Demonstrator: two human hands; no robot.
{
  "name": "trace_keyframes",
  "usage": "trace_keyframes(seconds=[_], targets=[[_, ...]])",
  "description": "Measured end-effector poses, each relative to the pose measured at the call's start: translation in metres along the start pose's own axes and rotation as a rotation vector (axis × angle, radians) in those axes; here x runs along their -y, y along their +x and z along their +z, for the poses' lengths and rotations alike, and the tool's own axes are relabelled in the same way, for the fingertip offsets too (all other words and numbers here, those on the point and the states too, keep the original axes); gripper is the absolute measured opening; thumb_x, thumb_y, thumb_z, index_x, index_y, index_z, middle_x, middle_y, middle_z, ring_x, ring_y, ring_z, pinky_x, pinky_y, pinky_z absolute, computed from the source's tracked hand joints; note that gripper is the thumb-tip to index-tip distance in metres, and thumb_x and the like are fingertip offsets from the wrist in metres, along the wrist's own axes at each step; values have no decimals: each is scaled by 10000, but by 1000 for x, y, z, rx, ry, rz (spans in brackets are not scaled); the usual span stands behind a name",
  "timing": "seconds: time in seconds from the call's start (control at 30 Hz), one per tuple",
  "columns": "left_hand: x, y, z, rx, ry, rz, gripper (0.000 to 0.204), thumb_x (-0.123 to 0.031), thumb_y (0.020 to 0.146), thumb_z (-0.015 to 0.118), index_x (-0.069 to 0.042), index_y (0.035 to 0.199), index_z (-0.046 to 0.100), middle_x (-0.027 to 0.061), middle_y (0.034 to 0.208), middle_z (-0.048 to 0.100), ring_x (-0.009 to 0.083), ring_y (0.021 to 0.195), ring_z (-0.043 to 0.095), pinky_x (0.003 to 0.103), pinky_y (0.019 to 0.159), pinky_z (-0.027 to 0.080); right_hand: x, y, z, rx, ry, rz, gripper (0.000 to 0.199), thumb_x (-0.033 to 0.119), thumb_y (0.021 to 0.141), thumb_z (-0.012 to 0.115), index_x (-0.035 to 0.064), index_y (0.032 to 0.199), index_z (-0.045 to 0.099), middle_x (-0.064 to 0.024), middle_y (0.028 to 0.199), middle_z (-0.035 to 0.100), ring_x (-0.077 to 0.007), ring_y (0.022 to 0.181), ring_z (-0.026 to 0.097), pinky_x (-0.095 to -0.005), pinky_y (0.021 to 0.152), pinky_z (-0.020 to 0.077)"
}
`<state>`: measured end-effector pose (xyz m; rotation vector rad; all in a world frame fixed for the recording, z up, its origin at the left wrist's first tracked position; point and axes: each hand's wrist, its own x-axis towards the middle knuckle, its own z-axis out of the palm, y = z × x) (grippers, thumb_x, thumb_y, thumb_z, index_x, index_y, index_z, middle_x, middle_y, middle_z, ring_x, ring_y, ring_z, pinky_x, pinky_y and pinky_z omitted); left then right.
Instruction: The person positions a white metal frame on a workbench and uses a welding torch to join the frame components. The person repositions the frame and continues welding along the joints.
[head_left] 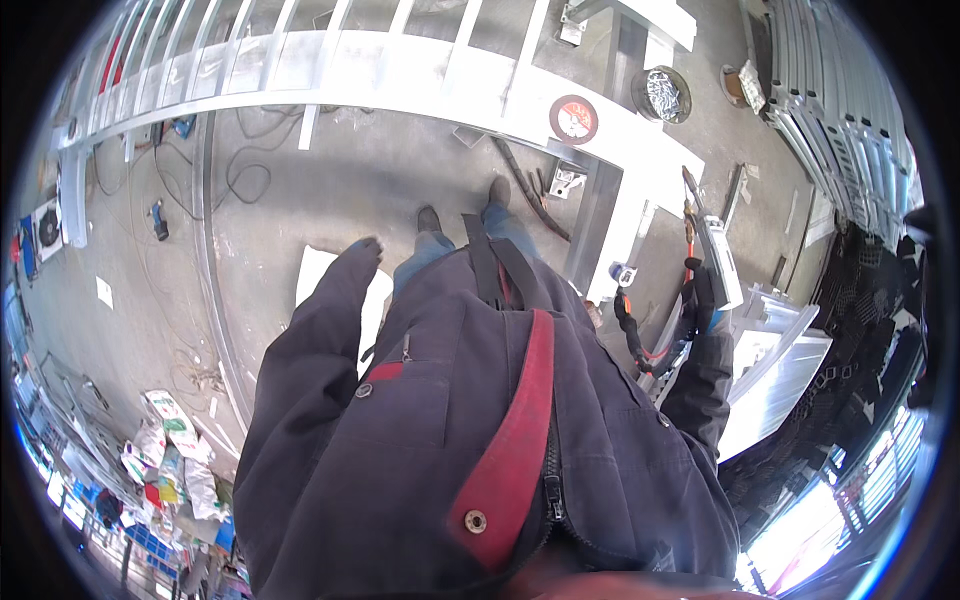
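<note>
My right hand (703,290), in a dark glove, is closed round a short silver metal profile (720,262) at the right. Next to it, a slim tool with orange parts (689,222) stands near the frame; whether the hand touches it is unclear. A black and orange cable (630,325) loops just left of that hand. My left hand (371,247) hangs at my left side; only its end shows past the dark sleeve, and its fingers cannot be made out. A white sheet (318,272) lies beneath that arm.
Ahead stands a long silver metal frame (380,72) with cross bars. On it rest a red and white disc (573,119) and a round tin of screws (662,95). Stacked metal profiles (835,120) fill the far right. Cables (250,180) and a blue power tool (159,220) lie on the floor.
</note>
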<state>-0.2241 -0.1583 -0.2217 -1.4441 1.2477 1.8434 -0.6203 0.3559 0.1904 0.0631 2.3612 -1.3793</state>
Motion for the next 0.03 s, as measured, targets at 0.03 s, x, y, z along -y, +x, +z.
trace_keyframes(seconds=[0.03], targets=[[2,9,-7,33,2,61,543,-273,982,651,-69,1472,535,109,1189,712,217,994,675,373,839,537,-6,-8,-7,-36,-98,107,295,133,976,701,12,1240,648,-82,907,699,-106,590,595,-258,499,457]])
